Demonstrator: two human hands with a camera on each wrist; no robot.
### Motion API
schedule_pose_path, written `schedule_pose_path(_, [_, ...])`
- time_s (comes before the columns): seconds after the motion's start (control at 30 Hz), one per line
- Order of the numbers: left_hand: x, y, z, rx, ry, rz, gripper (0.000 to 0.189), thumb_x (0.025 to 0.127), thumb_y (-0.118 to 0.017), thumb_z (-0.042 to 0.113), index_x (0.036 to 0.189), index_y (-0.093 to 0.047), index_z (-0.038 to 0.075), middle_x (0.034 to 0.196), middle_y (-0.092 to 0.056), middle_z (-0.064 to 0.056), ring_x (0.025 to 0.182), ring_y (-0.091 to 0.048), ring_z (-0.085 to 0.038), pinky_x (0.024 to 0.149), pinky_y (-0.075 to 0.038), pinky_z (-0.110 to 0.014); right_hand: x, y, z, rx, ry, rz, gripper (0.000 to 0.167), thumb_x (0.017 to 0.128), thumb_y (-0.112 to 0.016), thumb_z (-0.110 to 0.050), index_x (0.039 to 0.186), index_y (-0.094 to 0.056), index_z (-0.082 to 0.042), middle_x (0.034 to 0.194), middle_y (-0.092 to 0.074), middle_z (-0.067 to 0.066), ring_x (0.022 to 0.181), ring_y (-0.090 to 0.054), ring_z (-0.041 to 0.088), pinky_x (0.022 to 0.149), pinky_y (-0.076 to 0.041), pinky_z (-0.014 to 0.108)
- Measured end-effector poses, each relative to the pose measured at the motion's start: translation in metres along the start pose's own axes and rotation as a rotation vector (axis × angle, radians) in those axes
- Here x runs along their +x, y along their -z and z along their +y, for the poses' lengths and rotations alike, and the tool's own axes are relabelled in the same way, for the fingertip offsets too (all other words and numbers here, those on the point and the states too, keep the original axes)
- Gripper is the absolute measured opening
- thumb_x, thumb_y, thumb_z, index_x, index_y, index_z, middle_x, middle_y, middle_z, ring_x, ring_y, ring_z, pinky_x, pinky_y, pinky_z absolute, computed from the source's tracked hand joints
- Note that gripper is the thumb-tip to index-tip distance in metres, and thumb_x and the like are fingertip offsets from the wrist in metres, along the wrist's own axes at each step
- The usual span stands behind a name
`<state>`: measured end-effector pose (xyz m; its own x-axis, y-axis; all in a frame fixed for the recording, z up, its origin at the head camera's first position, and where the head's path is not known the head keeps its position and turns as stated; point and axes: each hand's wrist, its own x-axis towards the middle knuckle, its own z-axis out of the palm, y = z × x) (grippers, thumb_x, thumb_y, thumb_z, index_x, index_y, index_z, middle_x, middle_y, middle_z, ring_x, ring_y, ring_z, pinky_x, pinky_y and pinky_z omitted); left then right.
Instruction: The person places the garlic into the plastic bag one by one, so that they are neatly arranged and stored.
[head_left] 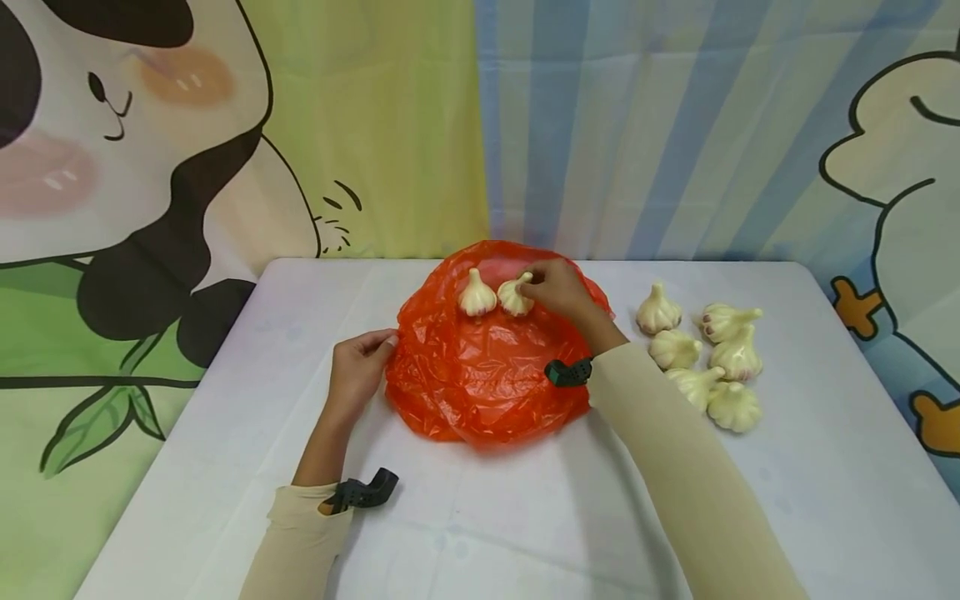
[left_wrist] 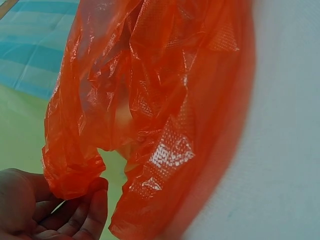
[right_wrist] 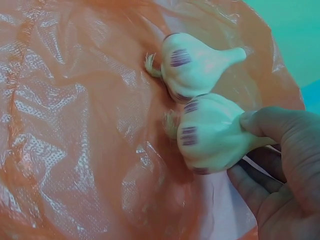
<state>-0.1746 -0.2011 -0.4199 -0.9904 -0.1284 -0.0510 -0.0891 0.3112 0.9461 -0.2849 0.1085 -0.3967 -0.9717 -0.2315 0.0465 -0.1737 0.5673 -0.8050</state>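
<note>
A red plastic bag (head_left: 487, 375) lies spread open on the table, its thin film crinkled. At its left rim my left hand (head_left: 358, 371) pinches the edge between thumb and fingers; the left wrist view shows the bunched film (left_wrist: 75, 175) at those fingertips. My right hand (head_left: 558, 290) reaches over the bag and holds a garlic bulb (right_wrist: 212, 135) by its stem end, thumb on top and fingers beneath. Close beside it, a second garlic bulb (head_left: 477, 294) sits inside the bag with its stem pointing up.
Several more garlic bulbs (head_left: 735, 407) lie grouped on the white table (head_left: 480, 517) to the right, next to my right sleeve (head_left: 675, 450). Behind the table's far edge hangs a printed cloth (head_left: 405, 125) with cartoon animals.
</note>
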Motion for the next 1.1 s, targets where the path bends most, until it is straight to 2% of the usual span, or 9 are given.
schedule_pose_path(0.33, [-0.001, 0.000, 0.000, 0.009, -0.006, -0.008, 0.032, 0.098, -0.060, 0.025, 0.117, -0.069, 0.001, 0.113, -0.067, -0.012, 0.099, -0.061, -0.019, 0.077, -0.053, -0.019, 0.001, -0.010, 0.002, 0.012, -0.043, -0.024, 0.026, 0.090, -0.068, -0.011, 0.111, -0.065, 0.004, 0.103, -0.062, 0.016, 0.092, -0.055, 0.028, 0.083, -0.051, 0.038])
schedule_pose_path(0.6, [-0.002, 0.000, 0.001, 0.007, -0.016, -0.005, 0.030, 0.099, -0.059, 0.023, 0.116, -0.069, 0.000, 0.112, -0.067, -0.012, 0.097, -0.061, -0.019, 0.077, -0.053, -0.019, 0.000, -0.015, 0.004, 0.023, -0.038, -0.030, 0.033, 0.094, -0.065, -0.012, 0.122, -0.061, 0.005, 0.119, -0.061, 0.020, 0.110, -0.057, 0.034, 0.091, -0.051, 0.042])
schedule_pose_path(0.7, [-0.002, 0.000, 0.001, 0.011, -0.013, -0.004, 0.030, 0.099, -0.059, 0.023, 0.116, -0.069, 0.001, 0.112, -0.067, -0.012, 0.097, -0.062, -0.019, 0.077, -0.053, -0.019, -0.001, -0.016, 0.006, 0.016, -0.035, -0.019, 0.032, 0.094, -0.065, -0.014, 0.120, -0.061, 0.005, 0.113, -0.061, 0.020, 0.103, -0.057, 0.033, 0.090, -0.051, 0.042])
schedule_pose_path(0.8, [-0.002, 0.001, 0.001, 0.019, -0.010, 0.001, 0.030, 0.099, -0.059, 0.024, 0.116, -0.069, 0.002, 0.111, -0.067, -0.011, 0.097, -0.062, -0.020, 0.077, -0.053, -0.019, -0.002, -0.017, 0.008, 0.018, -0.051, -0.024, 0.039, 0.094, -0.066, -0.018, 0.126, -0.059, 0.003, 0.114, -0.061, 0.017, 0.100, -0.056, 0.030, 0.091, -0.051, 0.041])
schedule_pose_path(0.93, [-0.002, 0.002, 0.002, 0.023, -0.009, 0.007, 0.031, 0.099, -0.059, 0.025, 0.117, -0.069, 0.002, 0.111, -0.067, -0.011, 0.097, -0.062, -0.020, 0.078, -0.053, -0.019, -0.004, -0.017, 0.008, 0.018, -0.055, -0.029, 0.053, 0.095, -0.065, -0.019, 0.140, -0.047, 0.002, 0.130, -0.056, 0.017, 0.112, -0.055, 0.030, 0.098, -0.046, 0.041])
schedule_pose_path(1.1, [-0.002, 0.003, 0.002, 0.022, 0.003, 0.004, 0.031, 0.099, -0.059, 0.025, 0.117, -0.069, 0.002, 0.111, -0.067, -0.011, 0.097, -0.061, -0.021, 0.078, -0.053, -0.019, -0.006, -0.013, 0.003, -0.021, -0.025, -0.017, 0.064, 0.095, -0.062, -0.016, 0.148, -0.032, 0.003, 0.142, -0.046, 0.021, 0.127, -0.048, 0.035, 0.102, -0.042, 0.043])
